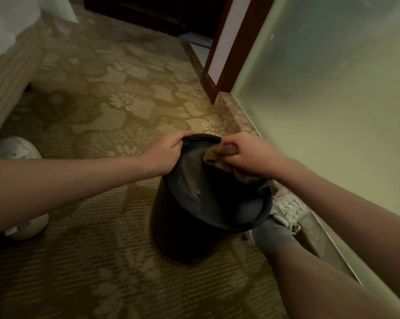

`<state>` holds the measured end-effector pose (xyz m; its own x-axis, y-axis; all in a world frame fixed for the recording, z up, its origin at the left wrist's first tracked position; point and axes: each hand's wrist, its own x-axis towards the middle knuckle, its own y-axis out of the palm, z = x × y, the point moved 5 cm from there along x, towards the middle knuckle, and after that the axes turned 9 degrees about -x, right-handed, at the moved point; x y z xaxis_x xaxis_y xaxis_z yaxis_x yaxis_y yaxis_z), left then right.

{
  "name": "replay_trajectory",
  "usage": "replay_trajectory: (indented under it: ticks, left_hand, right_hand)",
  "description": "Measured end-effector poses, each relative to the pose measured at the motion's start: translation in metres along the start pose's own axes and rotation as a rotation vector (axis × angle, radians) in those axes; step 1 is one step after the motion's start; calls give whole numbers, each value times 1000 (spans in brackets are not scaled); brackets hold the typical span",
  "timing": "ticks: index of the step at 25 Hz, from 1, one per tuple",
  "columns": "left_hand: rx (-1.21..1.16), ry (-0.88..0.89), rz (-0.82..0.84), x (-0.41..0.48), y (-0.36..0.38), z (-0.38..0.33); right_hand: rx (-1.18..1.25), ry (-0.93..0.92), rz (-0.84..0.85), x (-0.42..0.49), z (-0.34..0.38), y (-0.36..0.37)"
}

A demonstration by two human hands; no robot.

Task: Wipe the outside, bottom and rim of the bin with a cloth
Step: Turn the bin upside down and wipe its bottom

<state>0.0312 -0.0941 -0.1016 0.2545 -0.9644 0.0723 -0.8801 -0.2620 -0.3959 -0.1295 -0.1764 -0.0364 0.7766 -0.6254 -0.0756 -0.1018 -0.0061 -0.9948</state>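
Note:
A black round bin (182,231) stands upright on the patterned carpet, slightly tilted toward me, with its dusty inside showing. My left hand (165,153) grips the far left part of the rim, fingers curled over the edge. My right hand (245,155) holds a brown cloth (214,157) bunched against the far right part of the rim, with part of the cloth hanging inside the bin and part draped over the rim below my wrist.
A frosted glass wall (332,100) runs along the right, with a dark wooden door frame (219,72) beyond it. My white shoes show at the left (17,150) and beside the bin at the right (288,208). A bed base (8,72) fills the upper left.

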Motion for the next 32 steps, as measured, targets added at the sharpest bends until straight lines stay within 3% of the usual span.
replay_trajectory:
  ticks: [3,6,10,13,15,17,20,22,24,29,32]
  left_hand:
    - [4,-8,-16,-2,0,-2]
    - [-6,-60,-18,0,0,3]
    - [-128,-81,-8,5,3,8]
    - [-180,-69,-7,6,0,10]
    - [-209,-72,30,4,-2,10]
    - [-242,-80,61,1,-2,8]
    - [-279,-125,96,0,-4,3]
    - [-313,-173,107,1,-6,2]
    - [-352,-210,110,1,-7,3]
    - [-428,-252,110,1,-8,6]
    - [-462,-288,188,1,-13,8]
  right_hand:
    - [-156,-13,304,-40,-4,-6]
    - [-181,-47,326,-55,2,-7]
    - [-259,-57,91,2,25,-15]
    - [-111,-65,-130,35,37,-7]
    - [-27,-92,-151,28,36,-3]
    - [-47,-87,-10,7,26,-9]
    - [-183,-58,330,-36,17,-12]
    - [-178,-52,402,-53,14,-11]
    - [-170,-74,312,-46,16,-12]
    - [9,-62,-179,21,46,2]
    - [109,-105,-261,26,48,6]
